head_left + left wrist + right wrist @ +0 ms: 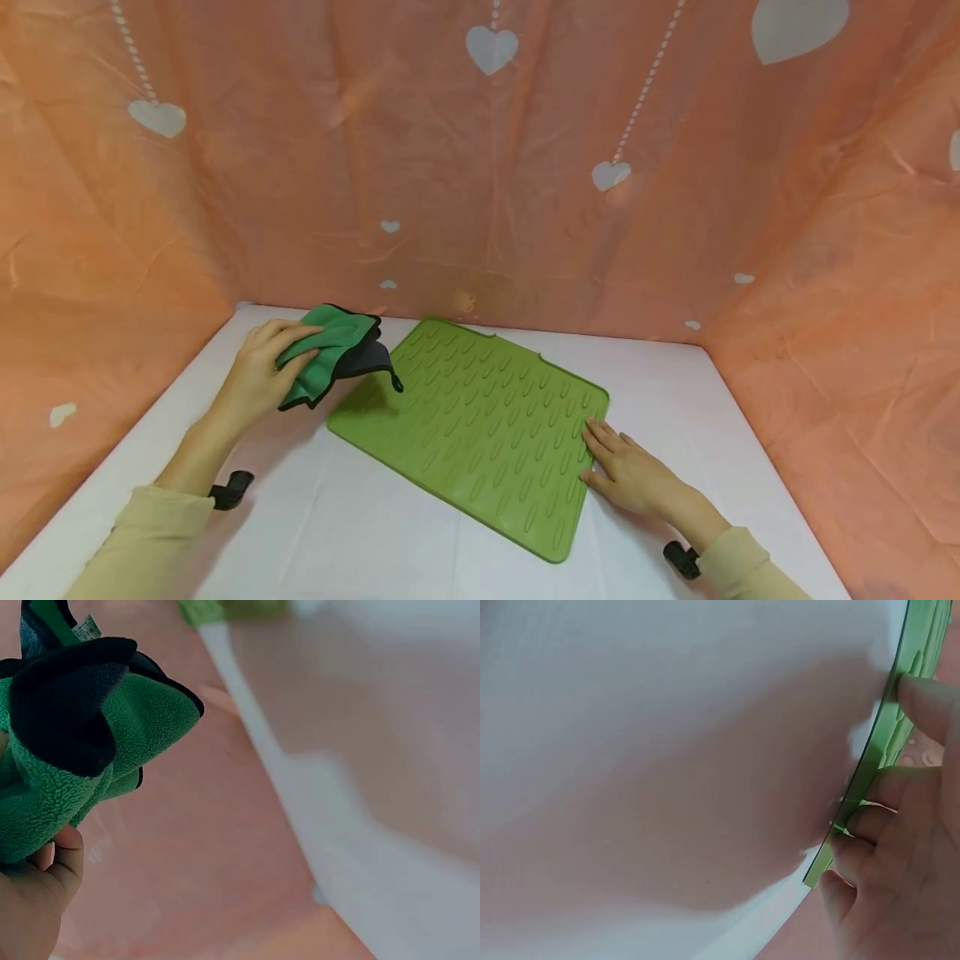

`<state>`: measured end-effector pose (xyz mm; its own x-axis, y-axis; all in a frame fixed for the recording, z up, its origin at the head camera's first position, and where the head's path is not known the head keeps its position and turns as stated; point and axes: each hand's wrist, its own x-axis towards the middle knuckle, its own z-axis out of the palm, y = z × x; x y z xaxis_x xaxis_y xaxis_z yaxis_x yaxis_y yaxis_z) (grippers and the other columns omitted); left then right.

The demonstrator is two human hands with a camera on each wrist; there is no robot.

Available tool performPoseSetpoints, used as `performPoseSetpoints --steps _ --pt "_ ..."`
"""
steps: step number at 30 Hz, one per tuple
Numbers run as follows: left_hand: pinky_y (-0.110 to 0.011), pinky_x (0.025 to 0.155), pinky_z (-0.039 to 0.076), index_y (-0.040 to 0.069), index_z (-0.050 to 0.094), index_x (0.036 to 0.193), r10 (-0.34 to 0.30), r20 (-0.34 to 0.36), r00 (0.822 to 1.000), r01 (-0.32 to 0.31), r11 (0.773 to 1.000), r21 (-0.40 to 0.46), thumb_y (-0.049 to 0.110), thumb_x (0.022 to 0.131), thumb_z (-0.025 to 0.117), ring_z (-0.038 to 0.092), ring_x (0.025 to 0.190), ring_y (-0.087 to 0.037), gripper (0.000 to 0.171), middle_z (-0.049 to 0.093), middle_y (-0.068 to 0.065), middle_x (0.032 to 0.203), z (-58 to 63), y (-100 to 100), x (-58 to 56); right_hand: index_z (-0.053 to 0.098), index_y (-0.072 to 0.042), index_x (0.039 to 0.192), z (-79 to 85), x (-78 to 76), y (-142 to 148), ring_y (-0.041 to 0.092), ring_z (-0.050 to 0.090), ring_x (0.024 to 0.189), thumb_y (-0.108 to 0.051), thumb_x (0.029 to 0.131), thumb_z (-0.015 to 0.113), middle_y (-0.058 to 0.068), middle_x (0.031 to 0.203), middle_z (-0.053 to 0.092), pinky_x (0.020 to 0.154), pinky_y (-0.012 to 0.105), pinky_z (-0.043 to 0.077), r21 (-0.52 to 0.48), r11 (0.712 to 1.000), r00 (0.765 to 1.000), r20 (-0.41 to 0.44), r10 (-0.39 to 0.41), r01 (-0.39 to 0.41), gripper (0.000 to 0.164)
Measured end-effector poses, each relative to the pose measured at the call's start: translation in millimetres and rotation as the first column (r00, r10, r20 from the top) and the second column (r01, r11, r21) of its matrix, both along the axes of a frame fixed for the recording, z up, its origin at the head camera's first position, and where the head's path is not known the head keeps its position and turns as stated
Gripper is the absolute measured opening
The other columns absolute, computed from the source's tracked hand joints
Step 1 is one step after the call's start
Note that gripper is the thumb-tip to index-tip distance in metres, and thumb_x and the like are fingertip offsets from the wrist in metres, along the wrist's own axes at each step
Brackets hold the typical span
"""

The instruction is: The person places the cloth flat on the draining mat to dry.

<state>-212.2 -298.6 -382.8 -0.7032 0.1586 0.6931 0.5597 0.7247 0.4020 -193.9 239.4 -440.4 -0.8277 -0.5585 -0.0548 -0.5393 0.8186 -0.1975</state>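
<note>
My left hand [262, 362] grips a folded green cloth [330, 337] with black trim and a dark grey reverse side. A small black loop hangs from its corner. The cloth is held above the left part of a green ridged mat [480, 433] and casts a shadow there. In the left wrist view, the bunched cloth [150, 724] shows a fluffy texture and a small white tag. On the mat's right edge rests my right hand [630, 471], fingertips on top of the ridges. The right wrist view shows those fingers along the mat's thin rim [866, 761].
The mat lies flat and turned at an angle on a white table surface [360, 533]. Orange sheets [487, 192] with white hearts rise at the back and both sides. A black strap piece [231, 490] is at the left wrist, another [681, 560] at the right.
</note>
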Motion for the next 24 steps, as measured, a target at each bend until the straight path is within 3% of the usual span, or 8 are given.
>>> performPoseSetpoints --steps 9,15,21,24 --pt "-0.051 0.094 0.045 0.000 0.073 0.122 -0.134 -0.058 0.989 0.138 0.988 0.062 -0.012 0.086 0.078 0.055 0.113 -0.040 0.039 0.065 -0.018 0.119 5.5 64 -17.0 0.042 0.012 0.152 3.9 1.4 1 0.050 0.034 0.148 -0.032 0.107 0.059 0.031 0.162 0.032 0.117 0.066 0.030 0.003 1.000 1.000 -0.001 -0.003 0.003 0.066" --pt "-0.057 0.106 0.043 0.004 0.073 0.126 -0.222 0.000 0.975 0.222 0.972 0.075 -0.006 0.090 0.077 0.052 0.128 -0.039 0.038 0.065 -0.015 0.125 -2.0 105 -25.1 0.043 0.012 0.151 5.6 2.3 -1 0.049 0.034 0.148 -0.032 0.106 0.059 0.031 0.162 0.033 0.117 0.066 0.030 0.003 1.000 1.000 0.003 -0.008 0.008 0.066" --pt "-0.042 0.086 0.049 0.006 0.073 0.127 -0.297 0.065 0.953 0.297 0.955 0.006 0.001 0.093 0.077 0.056 0.109 -0.028 0.035 0.065 -0.010 0.122 -17.0 138 -31.1 0.042 0.012 0.151 6.6 2.9 0 0.049 0.034 0.149 -0.032 0.106 0.060 0.031 0.162 0.033 0.117 0.066 0.030 0.005 1.000 1.000 0.003 -0.014 0.014 0.066" --pt "-0.042 0.086 0.051 0.006 0.073 0.126 -0.321 0.111 0.941 0.327 0.944 -0.041 0.003 0.093 0.077 0.056 0.110 -0.028 0.033 0.063 -0.009 0.123 -23.2 150 -31.8 0.042 0.013 0.151 6.3 2.4 0 0.048 0.033 0.149 -0.032 0.106 0.060 0.031 0.162 0.032 0.118 0.066 0.029 0.005 1.000 1.000 0.005 -0.016 0.016 0.066"
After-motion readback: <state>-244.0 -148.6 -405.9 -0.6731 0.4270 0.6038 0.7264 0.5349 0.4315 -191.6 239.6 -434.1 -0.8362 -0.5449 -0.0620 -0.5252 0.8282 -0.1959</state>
